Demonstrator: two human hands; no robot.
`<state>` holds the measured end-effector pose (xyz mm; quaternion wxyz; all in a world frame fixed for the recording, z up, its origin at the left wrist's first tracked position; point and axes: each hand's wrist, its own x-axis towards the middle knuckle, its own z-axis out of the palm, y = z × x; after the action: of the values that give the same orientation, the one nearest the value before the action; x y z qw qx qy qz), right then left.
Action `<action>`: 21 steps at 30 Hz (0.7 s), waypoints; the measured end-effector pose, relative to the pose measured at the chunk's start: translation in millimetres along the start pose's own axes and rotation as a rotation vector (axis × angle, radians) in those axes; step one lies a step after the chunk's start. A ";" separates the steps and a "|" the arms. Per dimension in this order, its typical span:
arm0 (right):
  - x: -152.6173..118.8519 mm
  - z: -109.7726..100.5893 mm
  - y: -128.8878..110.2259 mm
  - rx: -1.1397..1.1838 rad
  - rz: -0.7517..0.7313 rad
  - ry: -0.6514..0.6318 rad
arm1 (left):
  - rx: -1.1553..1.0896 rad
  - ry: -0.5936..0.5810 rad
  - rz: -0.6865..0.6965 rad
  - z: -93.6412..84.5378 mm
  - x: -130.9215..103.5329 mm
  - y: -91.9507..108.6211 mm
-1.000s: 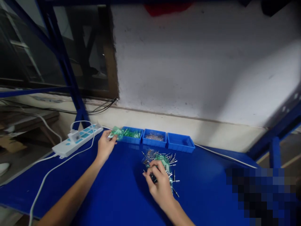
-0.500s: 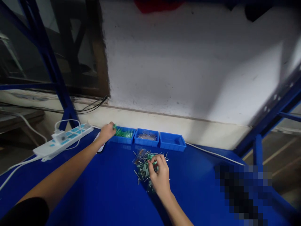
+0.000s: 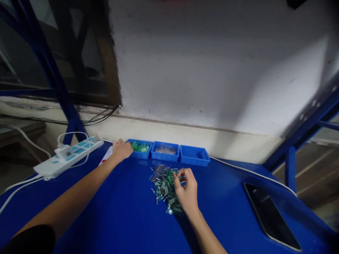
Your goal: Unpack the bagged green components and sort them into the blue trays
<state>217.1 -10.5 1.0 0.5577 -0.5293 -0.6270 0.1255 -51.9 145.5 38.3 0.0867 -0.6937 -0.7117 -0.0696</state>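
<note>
My left hand (image 3: 122, 149) is at the left end of the left blue bin (image 3: 140, 155), its fingertips hidden at the rim. That bin holds small green pieces (image 3: 139, 146). My right hand (image 3: 187, 188) hovers over the right side of a mixed pile (image 3: 164, 187), with thumb and forefinger brought together. Whatever is between those fingertips cannot be told from the green behind them. In the pile lie green pieces, thin silver rivet-like pins and bits of clear plastic.
A middle blue bin (image 3: 165, 156) holds clear and silvery small parts; the right bin (image 3: 195, 162) shows its bare floor. A power strip (image 3: 69, 158) with cords lies left, beside a white card-like thing (image 3: 106, 155). A dark phone (image 3: 271, 217) lies right. A white cable (image 3: 251, 171) runs behind.
The green piece at my left fingertips is no longer visible, and that hand is lower at the bin. My right hand has shifted slightly right. The view has moved a little.
</note>
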 end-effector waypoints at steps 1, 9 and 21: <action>0.7 -0.5 2.2 -0.005 0.009 0.003 | 0.002 0.005 -0.009 -0.7 -3.1 1.9; 7.3 -5.0 16.3 -0.052 0.067 0.023 | -0.308 0.300 0.176 14.0 -73.8 56.6; 6.5 -0.6 39.3 -0.097 0.094 -0.020 | -0.609 0.082 0.270 24.4 -91.1 98.4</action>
<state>239.3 10.4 -24.5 0.5186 -0.5834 -0.6121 0.1264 47.8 64.8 -7.6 -0.0875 -0.7723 -0.5559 -0.2948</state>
